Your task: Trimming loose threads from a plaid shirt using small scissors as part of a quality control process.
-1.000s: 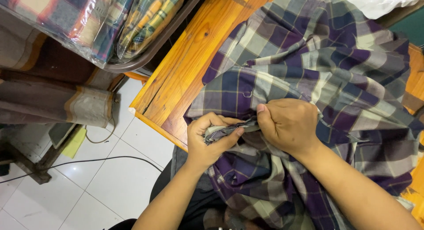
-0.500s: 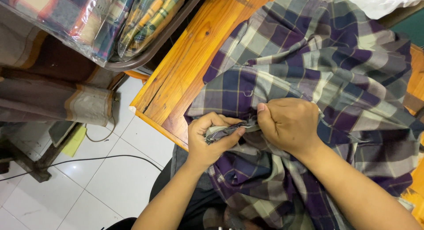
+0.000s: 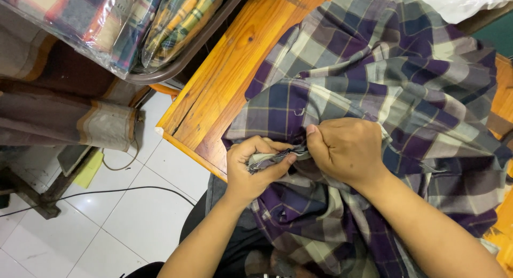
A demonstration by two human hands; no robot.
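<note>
A purple, navy and grey checked shirt (image 3: 385, 69) lies crumpled over a wooden table (image 3: 230, 69) and hangs down into my lap. My left hand (image 3: 251, 168) pinches a folded edge of the shirt near the table's front edge. Right beside it, my right hand (image 3: 347, 150) is closed on the same strip of fabric, thumb pressed on top. The two hands almost touch. What lies between the fingers besides cloth is hidden.
A dark tray (image 3: 176, 64) with plastic-wrapped checked fabrics (image 3: 107, 21) stands at the upper left. Brown striped cloth (image 3: 59, 112) hangs below it. A black cable (image 3: 107, 191) runs across the white tiled floor (image 3: 117, 219). White plastic (image 3: 459, 3) shows at the top right.
</note>
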